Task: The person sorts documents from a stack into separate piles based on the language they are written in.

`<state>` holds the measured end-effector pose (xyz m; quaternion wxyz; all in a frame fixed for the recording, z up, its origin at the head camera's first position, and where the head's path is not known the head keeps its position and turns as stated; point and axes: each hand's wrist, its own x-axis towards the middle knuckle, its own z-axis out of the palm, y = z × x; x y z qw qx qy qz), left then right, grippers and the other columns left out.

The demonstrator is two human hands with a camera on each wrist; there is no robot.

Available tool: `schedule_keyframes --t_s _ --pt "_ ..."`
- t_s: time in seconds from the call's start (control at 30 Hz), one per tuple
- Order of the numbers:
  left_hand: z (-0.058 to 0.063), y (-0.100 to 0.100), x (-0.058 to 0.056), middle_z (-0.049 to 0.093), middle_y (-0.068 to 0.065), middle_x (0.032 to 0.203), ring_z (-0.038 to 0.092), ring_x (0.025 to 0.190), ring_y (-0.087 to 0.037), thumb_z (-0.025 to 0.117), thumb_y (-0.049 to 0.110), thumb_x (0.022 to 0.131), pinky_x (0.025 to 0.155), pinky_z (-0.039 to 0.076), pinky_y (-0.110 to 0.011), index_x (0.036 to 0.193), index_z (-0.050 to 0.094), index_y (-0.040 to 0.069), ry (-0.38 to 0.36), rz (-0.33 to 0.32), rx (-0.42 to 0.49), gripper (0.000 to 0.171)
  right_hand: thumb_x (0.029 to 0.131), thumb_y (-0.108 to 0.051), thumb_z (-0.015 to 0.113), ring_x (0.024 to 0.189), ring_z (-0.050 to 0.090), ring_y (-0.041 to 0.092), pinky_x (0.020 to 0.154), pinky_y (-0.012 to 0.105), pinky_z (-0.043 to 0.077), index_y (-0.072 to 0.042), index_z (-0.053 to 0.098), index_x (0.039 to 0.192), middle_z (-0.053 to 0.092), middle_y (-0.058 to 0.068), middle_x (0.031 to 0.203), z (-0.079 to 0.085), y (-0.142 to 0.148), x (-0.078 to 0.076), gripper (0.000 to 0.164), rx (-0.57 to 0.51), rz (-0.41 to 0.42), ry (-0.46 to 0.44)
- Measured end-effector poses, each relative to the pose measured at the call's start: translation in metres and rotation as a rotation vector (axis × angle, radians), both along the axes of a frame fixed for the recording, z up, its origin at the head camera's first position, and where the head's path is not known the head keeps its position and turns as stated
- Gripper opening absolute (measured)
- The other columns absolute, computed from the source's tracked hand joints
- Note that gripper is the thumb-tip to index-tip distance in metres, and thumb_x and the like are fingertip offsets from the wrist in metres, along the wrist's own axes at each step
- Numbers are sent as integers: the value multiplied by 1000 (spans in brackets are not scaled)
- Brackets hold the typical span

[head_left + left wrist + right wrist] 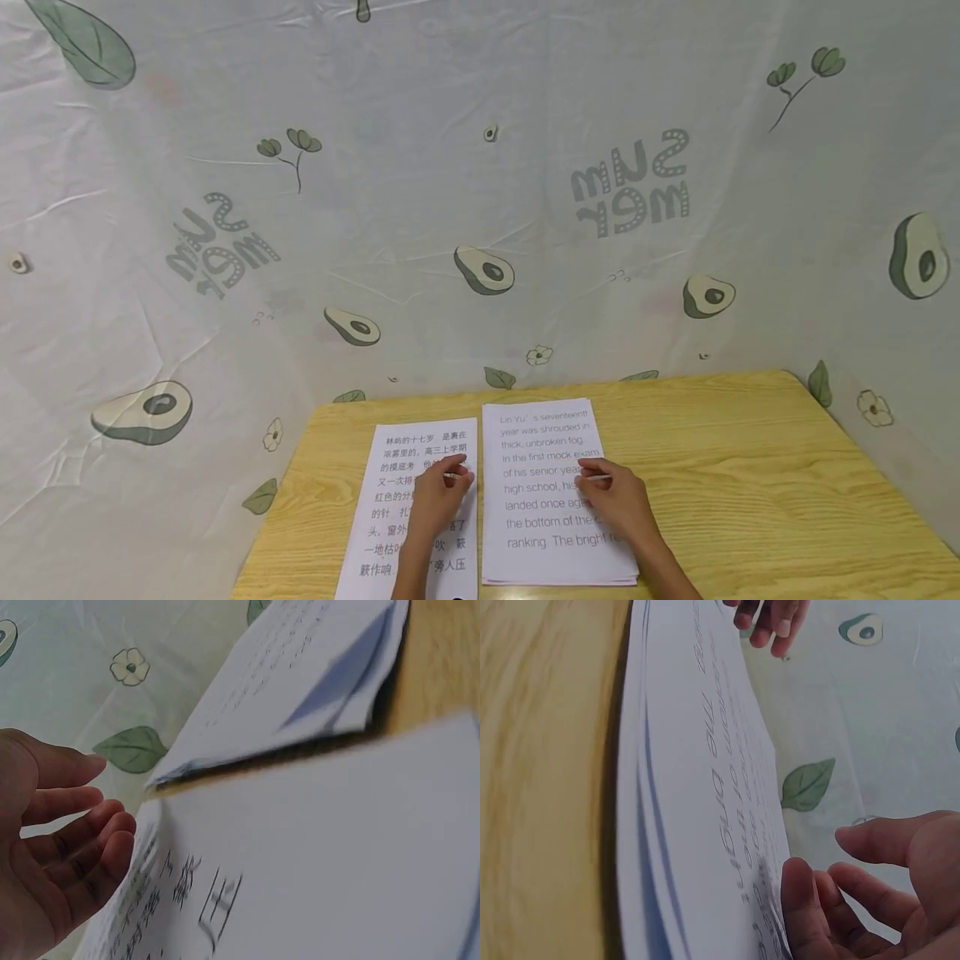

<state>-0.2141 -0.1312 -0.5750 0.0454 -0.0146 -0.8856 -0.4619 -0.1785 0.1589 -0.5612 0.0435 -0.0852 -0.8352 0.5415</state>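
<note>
Head view shows two hands (441, 497) (621, 500) over two printed texts (390, 498) (536, 500).

The papers (536, 496) are white (black-lettered), the backdrop (420, 192) avocado-patterned.

- Behind the wooden table (750, 492), and along both its sides: printed curtain (540, 300).
- On the table, toward the left: Chinese-text page (393, 500).
- Just right of that page, across a narrow strip of tabletop: stack of English-text sheets (536, 508), with far edge near the table's back edge, slightly farther back than the page's.
- Over the page, near its right edge: left hand (438, 500).
- Over the stack's right edge: right hand (622, 500).
</note>
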Motion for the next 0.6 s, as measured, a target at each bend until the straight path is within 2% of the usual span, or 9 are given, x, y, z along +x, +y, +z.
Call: schedule_keyframes --t_s 0.3,0.6 --pt "-4 20 -6 74 0 104 67 91 -12 78 20 96 73 55 -21 133 74 6 -16 -30 -6 39 97 -10 75 88 72 14 65 19 58 4 73 131 77 18 115 -4 29 1 37 37 -56 -7" --pt "-5 25 -6 69 0 106 66 92 -12 80 19 94 72 55 -20 135 72 4 -32 -4 -16 44 96 -12 75 102 78 31 74 20 57 5 73 131 78 19 116 -6 41 -3 39 152 -35 6"
